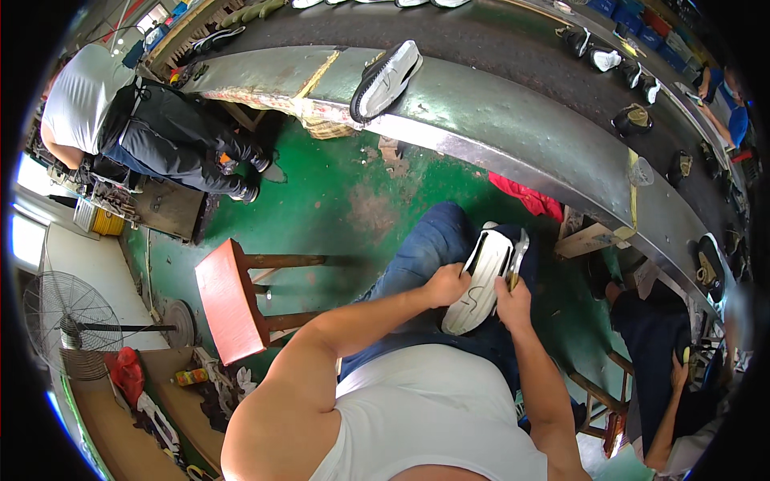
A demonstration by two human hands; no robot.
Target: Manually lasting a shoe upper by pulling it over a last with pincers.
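Observation:
Above my lap a shoe sole [479,282] lies tilted, white with a dark line and a dark, ridged middle. My left hand [447,286] is closed on its left edge. At its right edge my right hand [513,303] is closed, thumb up, around a slim light-coloured piece [520,255] with a yellowish lower part. I cannot tell whether that piece is a tool or part of a shoe. On the metal bench edge ahead rests a dark shoe with a white sole [387,80], sole turned toward me.
A curved metal-edged bench [513,132] with a dark conveyor belt [321,36] carries several shoes. A red-topped stool [228,301] stands left, near a fan [70,325] and a wooden bin [180,393]. One person [88,100] stands at far left; another's hand [679,373] shows at right.

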